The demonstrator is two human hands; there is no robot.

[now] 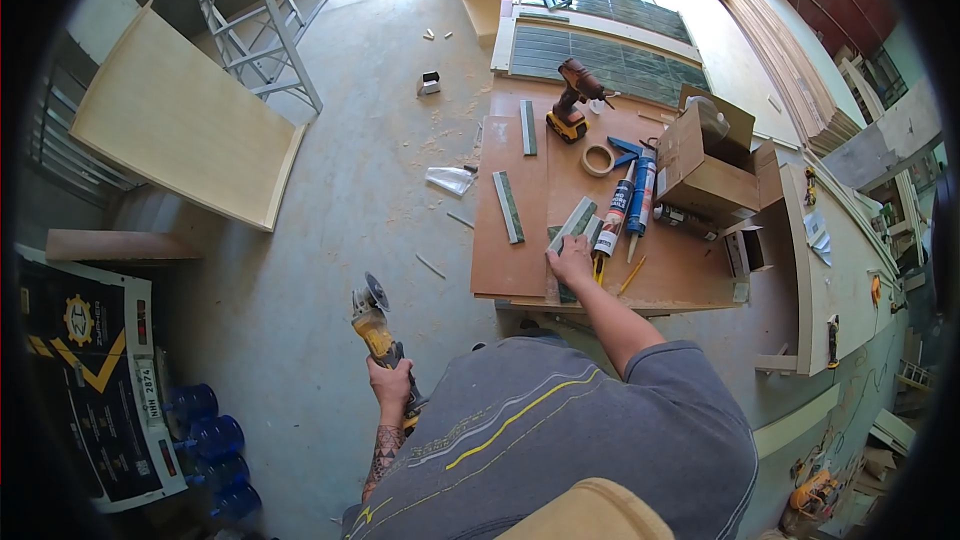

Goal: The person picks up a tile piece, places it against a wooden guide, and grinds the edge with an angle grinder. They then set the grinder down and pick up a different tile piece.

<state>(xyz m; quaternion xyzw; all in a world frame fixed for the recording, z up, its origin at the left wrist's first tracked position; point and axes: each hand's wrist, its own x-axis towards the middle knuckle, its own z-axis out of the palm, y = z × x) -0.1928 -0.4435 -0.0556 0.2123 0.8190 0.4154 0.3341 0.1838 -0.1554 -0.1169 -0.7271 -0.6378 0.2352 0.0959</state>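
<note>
My left hand point(390, 378) is wrapped round the body of a yellow and black angle grinder point(374, 328), its disc up, held over the floor left of the worktable. My right hand point(572, 262) has its fingers closed on a narrow green-and-grey tile strip point(574, 220) at the table's near side. Beside that hand lie more tile pieces, partly covered by it. Two similar strips, a tilted one point(508, 207) and an upright-lying one point(528, 128), rest farther left on the brown board point(490, 260). Right of my hand lie a sealant cartridge point(614, 210) and a blue caulking gun point(641, 202).
A cordless drill point(570, 105), a tape roll point(598, 160), a pencil point(632, 276) and an open cardboard box point(700, 165) sit on the table. Large green tile panels point(600, 55) lie behind. A stepladder point(265, 20) and a wooden panel point(190, 120) stand left.
</note>
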